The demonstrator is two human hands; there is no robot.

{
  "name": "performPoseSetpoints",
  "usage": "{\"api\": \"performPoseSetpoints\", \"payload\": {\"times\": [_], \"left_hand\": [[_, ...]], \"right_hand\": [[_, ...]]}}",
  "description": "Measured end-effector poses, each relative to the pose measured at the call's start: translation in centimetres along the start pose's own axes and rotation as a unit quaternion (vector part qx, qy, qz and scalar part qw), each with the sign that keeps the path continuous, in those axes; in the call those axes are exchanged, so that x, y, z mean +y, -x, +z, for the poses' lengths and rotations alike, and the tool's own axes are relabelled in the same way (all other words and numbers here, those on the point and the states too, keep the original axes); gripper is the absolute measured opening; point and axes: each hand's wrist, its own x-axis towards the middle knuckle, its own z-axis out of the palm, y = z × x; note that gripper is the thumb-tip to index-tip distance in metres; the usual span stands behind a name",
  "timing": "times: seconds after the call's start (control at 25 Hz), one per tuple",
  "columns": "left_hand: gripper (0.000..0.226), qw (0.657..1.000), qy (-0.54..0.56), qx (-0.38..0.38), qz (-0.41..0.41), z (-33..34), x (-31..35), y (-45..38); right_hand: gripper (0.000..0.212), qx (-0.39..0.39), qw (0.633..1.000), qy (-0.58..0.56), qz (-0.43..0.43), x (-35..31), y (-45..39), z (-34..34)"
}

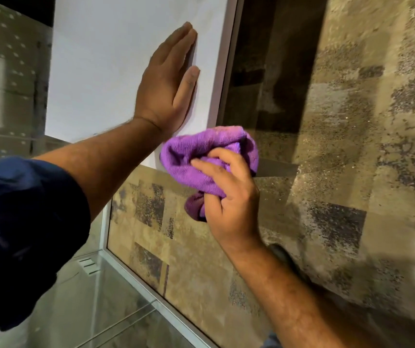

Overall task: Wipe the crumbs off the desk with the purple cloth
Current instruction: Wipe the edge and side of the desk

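The white desk top [106, 71] fills the upper left of the head view. My left hand [168, 84] lies flat on it, palm down, fingers together and stretched out, near the desk's right edge. My right hand [226, 194] grips a bunched purple cloth [201, 156] at the desk's near right corner; the cloth overlaps the corner and hangs partly past the edge over the floor. No crumbs show on the white surface.
A patterned brown and grey carpet [352, 172] covers the floor to the right and below the desk. A glass panel with a pale metal frame [126, 270] runs along the lower left. A dark blue sleeve [25, 217] covers my left upper arm.
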Motion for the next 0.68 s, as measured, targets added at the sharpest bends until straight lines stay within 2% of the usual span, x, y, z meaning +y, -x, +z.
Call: {"api": "performPoseSetpoints", "payload": {"times": [0.12,0.2,0.28,0.36,0.44,0.6,0.68], "left_hand": [[0.061,0.999,-0.024,0.018,-0.031,-0.3,-0.1,0.3],[0.06,0.995,-0.049,0.044,-0.071,-0.5,0.4,0.9],[0.055,0.99,-0.06,0.073,-0.101,-0.1,1.0,2.0],[0.051,0.987,-0.013,0.082,-0.138,0.0,1.6,3.1],[0.051,0.977,0.085,0.073,-0.183,0.0,2.0,4.6],[0.054,0.967,0.12,0.03,-0.224,0.3,4.0,8.2],[0.054,0.955,0.149,0.02,-0.256,0.6,5.4,10.8]], "right_hand": [[0.048,-0.036,0.999,0.002,0.014,-0.2,1.6,-0.9],[0.041,-0.078,0.995,-0.023,0.066,-0.4,2.6,-2.2],[0.044,-0.095,0.98,-0.087,0.154,-0.5,3.3,-3.8],[0.047,-0.085,0.942,-0.164,0.281,-0.8,3.8,-5.0],[0.04,-0.064,0.892,-0.241,0.377,-1.5,4.2,-6.2],[0.029,-0.021,0.828,-0.312,0.465,-2.9,3.8,-8.4],[0.031,0.002,0.803,-0.33,0.496,-3.9,3.2,-9.4]]}}
